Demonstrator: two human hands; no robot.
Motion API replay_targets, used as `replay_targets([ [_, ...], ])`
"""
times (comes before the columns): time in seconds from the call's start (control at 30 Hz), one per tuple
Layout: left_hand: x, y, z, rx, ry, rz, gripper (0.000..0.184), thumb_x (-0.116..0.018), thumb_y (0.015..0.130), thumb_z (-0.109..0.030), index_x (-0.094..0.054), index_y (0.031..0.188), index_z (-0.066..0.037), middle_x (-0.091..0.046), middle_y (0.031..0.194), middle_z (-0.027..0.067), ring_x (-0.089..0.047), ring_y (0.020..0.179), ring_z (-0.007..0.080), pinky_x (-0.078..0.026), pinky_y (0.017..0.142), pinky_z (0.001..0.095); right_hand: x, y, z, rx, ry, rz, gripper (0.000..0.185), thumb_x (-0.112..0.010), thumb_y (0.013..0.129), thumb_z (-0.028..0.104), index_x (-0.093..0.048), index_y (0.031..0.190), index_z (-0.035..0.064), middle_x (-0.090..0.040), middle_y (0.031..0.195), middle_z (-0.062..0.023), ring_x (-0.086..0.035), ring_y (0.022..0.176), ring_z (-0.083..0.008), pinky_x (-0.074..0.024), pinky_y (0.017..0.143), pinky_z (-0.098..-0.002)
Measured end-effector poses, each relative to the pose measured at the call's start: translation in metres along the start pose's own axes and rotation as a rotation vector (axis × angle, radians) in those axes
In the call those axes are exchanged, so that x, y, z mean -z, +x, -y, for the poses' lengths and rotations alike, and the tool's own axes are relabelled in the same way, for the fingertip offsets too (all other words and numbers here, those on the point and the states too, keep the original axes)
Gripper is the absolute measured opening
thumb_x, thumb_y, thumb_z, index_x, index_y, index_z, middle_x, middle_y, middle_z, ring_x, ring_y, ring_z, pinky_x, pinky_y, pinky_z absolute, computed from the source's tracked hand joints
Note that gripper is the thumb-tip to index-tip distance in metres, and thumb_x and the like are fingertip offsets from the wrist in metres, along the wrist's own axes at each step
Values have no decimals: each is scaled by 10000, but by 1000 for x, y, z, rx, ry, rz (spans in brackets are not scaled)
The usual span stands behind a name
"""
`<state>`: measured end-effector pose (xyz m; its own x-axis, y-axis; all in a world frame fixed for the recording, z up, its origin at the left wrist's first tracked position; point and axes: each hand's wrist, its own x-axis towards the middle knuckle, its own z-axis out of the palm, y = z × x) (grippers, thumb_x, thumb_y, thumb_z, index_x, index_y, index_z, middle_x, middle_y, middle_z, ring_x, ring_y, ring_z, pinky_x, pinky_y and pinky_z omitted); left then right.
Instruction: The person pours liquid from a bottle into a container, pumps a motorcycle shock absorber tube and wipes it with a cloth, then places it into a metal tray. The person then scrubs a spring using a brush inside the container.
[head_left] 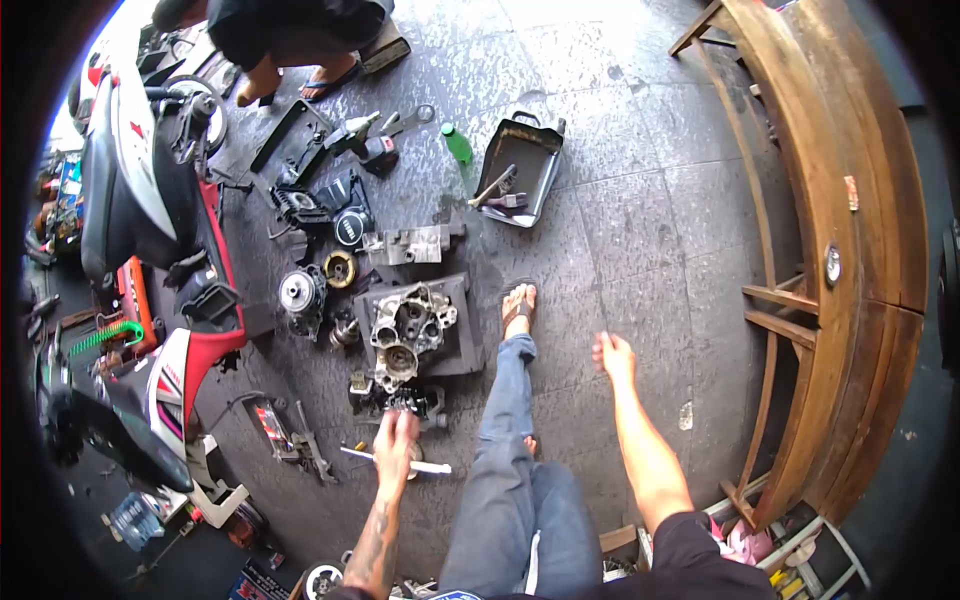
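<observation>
My left hand [395, 442] is in front of the opened engine case, slightly blurred, with its fingers pointing forward. A thin white rod [432, 467] crosses at the palm; whether the fingers grip it or it lies beneath them is unclear. Just ahead sits a dark metal engine part [420, 405]. Beyond that, the bare aluminium engine case [410, 325] rests on a flat dark board [465, 345]. Over the floor to the right, my right hand [613, 357] hangs away from any object. Its fingers are loosely bent, the thumb stands a little apart, and nothing shows between them.
Engine parts spread forward-left, including a round clutch-like part [298, 291] and a cover [350, 226]. A black tray [522, 165] holds brushes beside a green bottle [456, 143]. A partly dismantled motorcycle [150, 200] stands left, a wooden bench [850, 200] right. Another person [290, 35] squats ahead.
</observation>
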<state>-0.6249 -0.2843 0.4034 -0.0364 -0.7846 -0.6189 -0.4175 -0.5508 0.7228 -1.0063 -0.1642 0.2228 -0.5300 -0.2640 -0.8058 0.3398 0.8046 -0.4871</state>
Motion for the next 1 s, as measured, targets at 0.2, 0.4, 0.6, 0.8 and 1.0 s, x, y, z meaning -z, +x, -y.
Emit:
replay_targets([
  [0.2,-119,256,-120,-394,302,-15,407,-647,902,-211,-499,1244,-49,-613,873,81,-573,732,144,-487,692,288,-123,152,117,324,-507,-106,508,-564,891,444,-628,1127,-1,-663,969,-262,-636,975,-410,-497,848,-467],
  [0.4,-176,439,-159,-573,792,-90,923,-742,781,-465,-248,1478,-114,-604,959,152,-615,818,271,-493,768,387,-186,255,142,133,-501,-111,524,-552,903,429,-534,1254,41,-651,930,-297,-634,946,-438,-496,840,-498],
  [0.6,-220,505,-177,-540,1013,12,744,-677,794,-546,-381,1405,-242,-668,994,118,-656,913,343,-512,774,452,-179,280,125,162,-363,-35,356,-490,937,236,-542,1245,64,-642,952,-304,-620,952,-455,-488,838,-520],
  [0.8,-234,516,-181,-461,1202,-124,510,-646,852,-458,-460,1272,-238,-680,1054,129,-645,987,372,-504,783,491,-114,260,102,164,-452,-59,390,-486,943,233,-513,1313,109,-641,982,-292,-608,975,-461,-484,847,-525],
  [1.0,-231,479,-159,-577,1119,-279,254,-588,909,-326,-528,1126,-208,-675,960,148,-653,914,367,-499,735,471,-29,240,71,290,-578,-69,399,-467,955,247,-488,1336,128,-642,964,-292,-614,979,-446,-493,847,-522],
])
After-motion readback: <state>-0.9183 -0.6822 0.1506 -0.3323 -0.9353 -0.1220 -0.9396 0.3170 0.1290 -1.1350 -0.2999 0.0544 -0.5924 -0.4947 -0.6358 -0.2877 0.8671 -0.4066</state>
